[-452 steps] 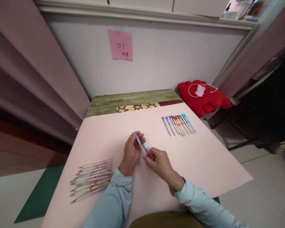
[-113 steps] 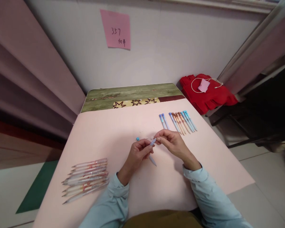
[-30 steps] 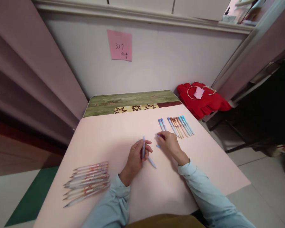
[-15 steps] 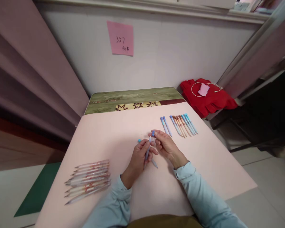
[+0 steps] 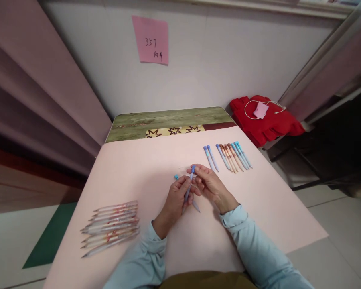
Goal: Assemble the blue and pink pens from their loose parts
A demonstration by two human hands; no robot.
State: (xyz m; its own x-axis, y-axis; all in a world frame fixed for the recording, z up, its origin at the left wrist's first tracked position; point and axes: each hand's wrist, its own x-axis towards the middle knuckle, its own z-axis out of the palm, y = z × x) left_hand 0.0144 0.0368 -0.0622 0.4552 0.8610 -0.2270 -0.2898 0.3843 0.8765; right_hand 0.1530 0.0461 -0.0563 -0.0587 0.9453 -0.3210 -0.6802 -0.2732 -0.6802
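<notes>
My left hand grips a slim pale-violet pen, held upright at a slant over the table. Between thumb and forefinger, my right hand pinches a small blue cap at the pen's upper end. How deep the pen sits in the cap cannot be made out. Under my hands, a turquoise cap and a pale pen's pointed end show on the table; my fingers hide what lies between them.
Pens without coloured caps lie in a pile at the left. Two blue-capped pens and a row of capped pens lie at the back right. Red cloth with a white cable sits beyond the table's right edge.
My right hand has brought the blue cap onto the pen's upper end; a small gap showed there before. The camera view has tilted slightly down.
</notes>
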